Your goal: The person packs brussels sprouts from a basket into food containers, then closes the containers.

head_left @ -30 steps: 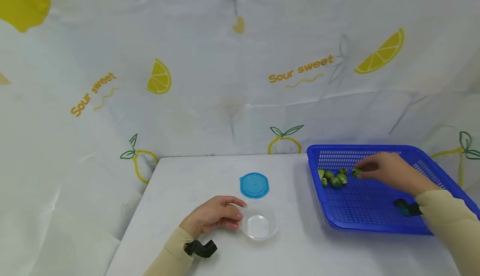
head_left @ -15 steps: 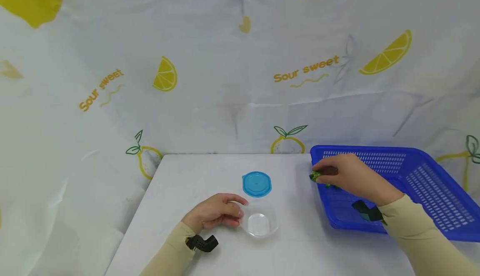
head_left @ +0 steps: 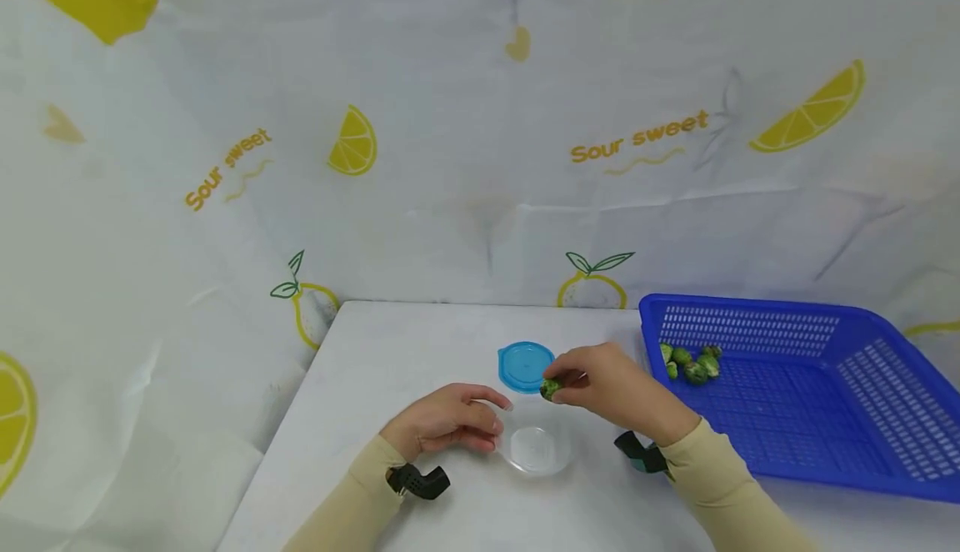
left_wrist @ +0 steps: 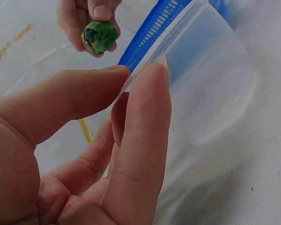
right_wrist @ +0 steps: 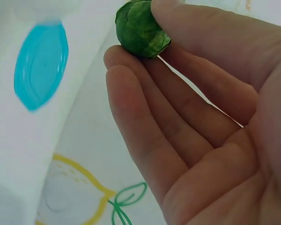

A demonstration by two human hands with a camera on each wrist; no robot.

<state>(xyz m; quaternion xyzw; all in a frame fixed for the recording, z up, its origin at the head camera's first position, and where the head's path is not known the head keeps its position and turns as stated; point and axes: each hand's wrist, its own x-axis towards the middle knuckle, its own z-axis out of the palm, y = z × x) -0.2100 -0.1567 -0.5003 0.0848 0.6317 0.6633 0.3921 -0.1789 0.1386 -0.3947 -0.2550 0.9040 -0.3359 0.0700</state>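
My left hand [head_left: 450,420] pinches the rim of a clear plastic container [head_left: 536,450] standing on the white table. The left wrist view shows thumb and finger on either side of that container's rim [left_wrist: 215,79]. Above and just behind the container, my right hand [head_left: 611,389] holds a Brussels sprout [head_left: 551,388] between thumb and fingertips. In the right wrist view the green sprout [right_wrist: 140,29] sits at the fingertips. A blue lid [head_left: 525,365] lies flat on the table behind the container, partly near the right hand's fingers.
A blue plastic basket [head_left: 787,410] stands on the right side of the table. Several Brussels sprouts [head_left: 696,372] lie in its far left corner. A white cloth printed with lemons [head_left: 450,160] hangs behind the table [head_left: 405,343].
My right hand has lifted the Brussels sprout out of the basket and carried it left to above the container. The left hand keeps its grip on the rim. The head view has shifted slightly.
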